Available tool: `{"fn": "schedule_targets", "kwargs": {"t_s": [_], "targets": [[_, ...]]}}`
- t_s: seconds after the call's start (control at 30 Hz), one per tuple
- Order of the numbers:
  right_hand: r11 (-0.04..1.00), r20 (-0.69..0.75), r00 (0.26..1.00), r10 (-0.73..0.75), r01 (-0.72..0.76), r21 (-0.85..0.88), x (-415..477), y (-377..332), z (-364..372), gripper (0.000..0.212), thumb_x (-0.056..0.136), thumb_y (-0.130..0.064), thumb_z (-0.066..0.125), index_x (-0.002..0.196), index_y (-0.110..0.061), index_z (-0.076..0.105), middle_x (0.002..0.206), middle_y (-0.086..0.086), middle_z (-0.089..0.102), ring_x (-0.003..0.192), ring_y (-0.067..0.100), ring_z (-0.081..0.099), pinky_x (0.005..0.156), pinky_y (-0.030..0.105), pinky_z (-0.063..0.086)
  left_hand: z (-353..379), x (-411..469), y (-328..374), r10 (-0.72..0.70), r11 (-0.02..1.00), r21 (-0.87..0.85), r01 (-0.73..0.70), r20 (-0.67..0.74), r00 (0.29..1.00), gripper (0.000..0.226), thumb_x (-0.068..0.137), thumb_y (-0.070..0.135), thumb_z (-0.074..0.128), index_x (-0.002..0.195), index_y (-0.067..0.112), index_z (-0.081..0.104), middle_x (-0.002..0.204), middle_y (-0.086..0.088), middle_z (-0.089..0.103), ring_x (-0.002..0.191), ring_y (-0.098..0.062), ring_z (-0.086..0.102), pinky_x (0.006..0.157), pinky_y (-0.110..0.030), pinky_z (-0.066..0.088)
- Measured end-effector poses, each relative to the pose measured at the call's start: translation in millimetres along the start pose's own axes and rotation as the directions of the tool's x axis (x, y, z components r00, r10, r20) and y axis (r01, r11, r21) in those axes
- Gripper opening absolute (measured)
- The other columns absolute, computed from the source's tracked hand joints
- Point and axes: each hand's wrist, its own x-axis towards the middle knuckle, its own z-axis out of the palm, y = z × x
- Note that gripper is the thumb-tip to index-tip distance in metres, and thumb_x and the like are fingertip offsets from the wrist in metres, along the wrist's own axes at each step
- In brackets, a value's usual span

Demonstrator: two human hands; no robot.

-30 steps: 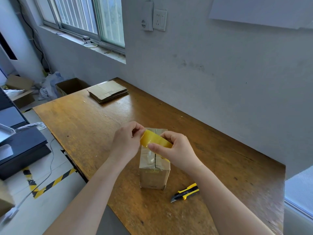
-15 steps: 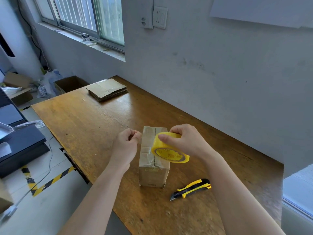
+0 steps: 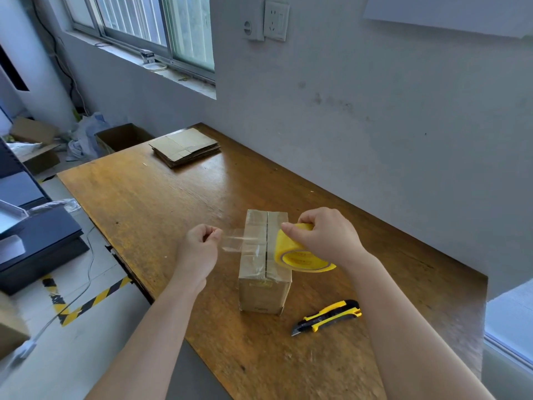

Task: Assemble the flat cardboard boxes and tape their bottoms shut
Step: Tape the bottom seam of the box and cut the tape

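An assembled small cardboard box (image 3: 264,287) stands on the wooden table (image 3: 161,209), its folded flaps facing up with clear tape along the centre seam. My right hand (image 3: 328,235) holds a yellow tape roll (image 3: 300,254) at the box's right top edge. My left hand (image 3: 200,246) pinches the free end of a clear tape strip (image 3: 235,241), stretched across the box top from the roll to the left. A stack of flat cardboard boxes (image 3: 186,146) lies at the table's far end.
A yellow and black utility knife (image 3: 328,316) lies on the table to the right of the box, near my right forearm. An open carton (image 3: 122,137) and clutter sit on the floor beyond the table's far left. A dark machine (image 3: 37,241) stands at left.
The two hands moved apart: the roll went right past the box's edge and the left hand drew left, pulling a longer strip of tape across the box top.
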Motion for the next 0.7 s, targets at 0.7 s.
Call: {"fn": "schedule_targets", "kwargs": {"t_s": [0.7], "targets": [[0.902, 0.095, 0.992, 0.082, -0.033, -0.431, -2, -15, 21, 0.050, 0.087, -0.065, 0.052, 0.089, -0.020, 0.072, 0.072, -0.007, 0.066, 0.065, 0.012, 0.063, 0.062, 0.027, 0.057, 26, 13, -56, -0.235, 0.969, 0.110, 0.222, 0.125, 0.964, 0.021, 0.100, 0.017, 0.054, 0.082, 0.012, 0.064, 0.079, -0.008, 0.064, 0.069, -0.019, 0.052, 0.061, -0.032, 0.044]]}}
